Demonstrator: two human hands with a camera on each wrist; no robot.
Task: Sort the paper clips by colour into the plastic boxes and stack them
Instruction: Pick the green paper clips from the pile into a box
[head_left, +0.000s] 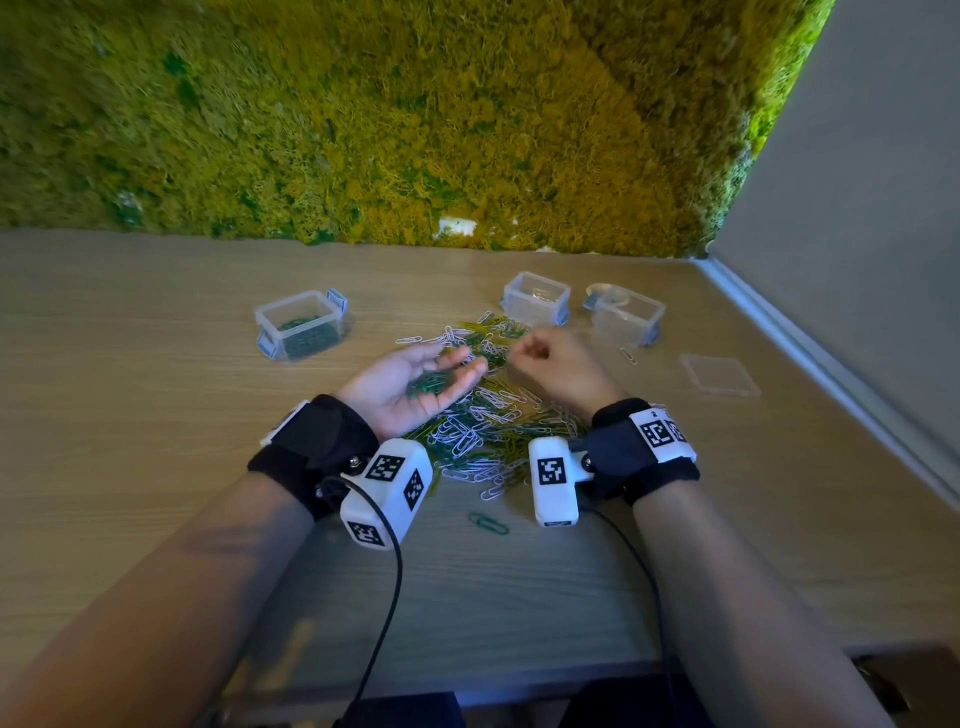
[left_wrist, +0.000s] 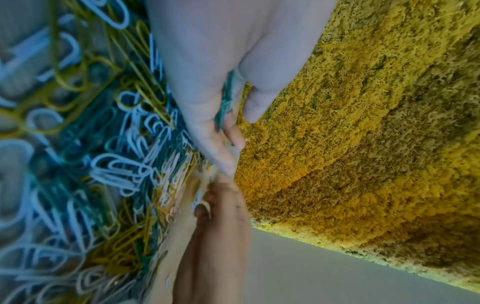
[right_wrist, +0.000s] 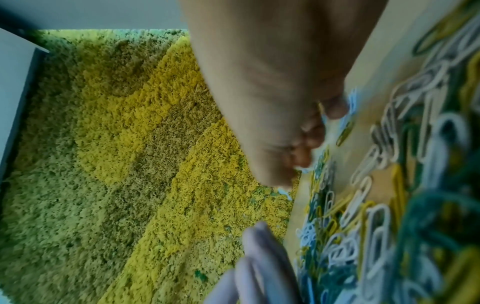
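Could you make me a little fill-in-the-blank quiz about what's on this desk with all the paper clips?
1. The left hand, palm up, cups a bunch of ____ paper clips.
2. The box on the left already holds ____ clips.
3. A loose clear lid lies to the ____ of the mixed pile.
4. The wall behind the desk is covered in ____.

Missing words: green; green; right; moss

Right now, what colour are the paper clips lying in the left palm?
Green, a small bunch of paper clips cupped in the left hand; clearest in the head view.
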